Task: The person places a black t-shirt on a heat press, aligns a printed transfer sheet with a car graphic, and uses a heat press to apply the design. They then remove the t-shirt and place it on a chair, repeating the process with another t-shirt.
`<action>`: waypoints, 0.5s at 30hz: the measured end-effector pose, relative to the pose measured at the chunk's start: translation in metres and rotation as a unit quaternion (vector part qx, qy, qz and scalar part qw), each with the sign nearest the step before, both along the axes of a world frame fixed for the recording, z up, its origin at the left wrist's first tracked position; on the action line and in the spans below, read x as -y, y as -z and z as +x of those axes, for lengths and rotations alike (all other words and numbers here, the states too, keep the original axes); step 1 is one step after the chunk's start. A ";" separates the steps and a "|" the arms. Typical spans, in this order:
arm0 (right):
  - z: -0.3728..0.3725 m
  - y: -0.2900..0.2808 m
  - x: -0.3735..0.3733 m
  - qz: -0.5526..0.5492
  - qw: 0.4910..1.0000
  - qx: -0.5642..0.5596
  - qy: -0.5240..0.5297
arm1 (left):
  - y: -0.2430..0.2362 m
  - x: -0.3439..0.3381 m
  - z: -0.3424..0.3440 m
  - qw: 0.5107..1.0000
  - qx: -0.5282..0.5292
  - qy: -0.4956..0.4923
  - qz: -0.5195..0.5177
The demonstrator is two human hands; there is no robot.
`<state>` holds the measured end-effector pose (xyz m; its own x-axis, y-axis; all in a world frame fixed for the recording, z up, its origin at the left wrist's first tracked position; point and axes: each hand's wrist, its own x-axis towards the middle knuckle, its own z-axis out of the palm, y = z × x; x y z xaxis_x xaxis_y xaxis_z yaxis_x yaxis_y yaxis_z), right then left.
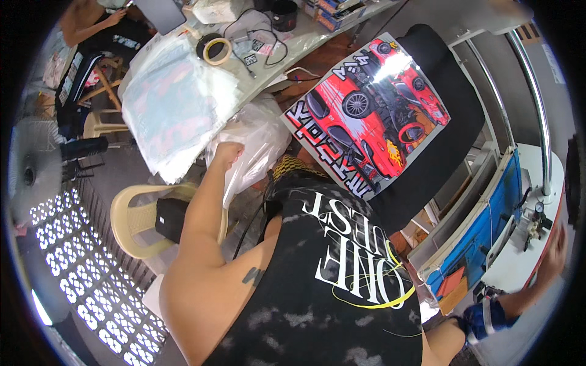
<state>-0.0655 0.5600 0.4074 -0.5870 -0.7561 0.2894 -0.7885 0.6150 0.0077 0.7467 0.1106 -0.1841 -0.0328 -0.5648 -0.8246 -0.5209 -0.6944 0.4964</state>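
My left hand [231, 154] is closed at the table's near edge, its fingers curled on a translucent plastic sheet [250, 137] that hangs down beside it. My right arm reaches out to the far right, a dark blue band around it. My right hand [555, 251] is beside the white machine [500, 268] with its chrome tubes; its fingers are dim at the picture's rim. In front of me a glossy print of red cars [372, 116] lies tilted on a black padded platen [421, 183], with neither hand on it.
A stack of film-covered sheets [177, 104] covers the left of the table, with tape rolls [215, 50], cables and small boxes behind. A cream plastic chair [131, 213] holds a black bag. A fan [30, 171] is at far left. Another person's hand [115, 17] shows at top left.
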 end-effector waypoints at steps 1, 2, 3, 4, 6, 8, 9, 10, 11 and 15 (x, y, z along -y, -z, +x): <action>0.079 0.014 0.079 -0.033 0.989 0.105 -0.101 | 0.041 0.004 0.004 0.996 0.061 -0.071 -0.009; 0.164 0.038 0.152 -0.018 0.984 0.101 -0.145 | 0.070 0.006 0.012 0.980 0.131 -0.149 -0.026; 0.237 0.045 0.199 0.015 0.967 0.084 -0.239 | 0.098 0.012 0.018 0.956 0.195 -0.217 -0.039; 0.311 0.061 0.244 0.009 0.931 0.050 -0.361 | 0.108 0.020 0.015 0.941 0.227 -0.239 -0.078; 0.390 0.104 0.289 -0.066 0.828 0.255 -0.495 | 0.108 0.044 -0.002 0.924 0.257 -0.241 -0.145; 0.441 0.118 0.320 -0.132 0.691 0.401 -0.586 | 0.128 0.045 0.007 0.928 0.262 -0.214 -0.155; 0.460 0.116 0.331 -0.134 0.670 0.418 -0.598 | 0.140 0.046 0.016 0.930 0.268 -0.194 -0.160; 0.464 0.117 0.339 -0.141 0.629 0.441 -0.624 | 0.150 0.033 0.041 0.923 0.287 -0.197 -0.163; 0.466 0.106 0.340 -0.157 0.612 0.461 -0.623 | 0.166 0.039 0.059 0.942 0.273 -0.105 -0.163; 0.477 0.120 0.355 -0.174 0.584 0.501 -0.614 | 0.135 0.051 -0.002 0.951 0.305 0.029 -0.036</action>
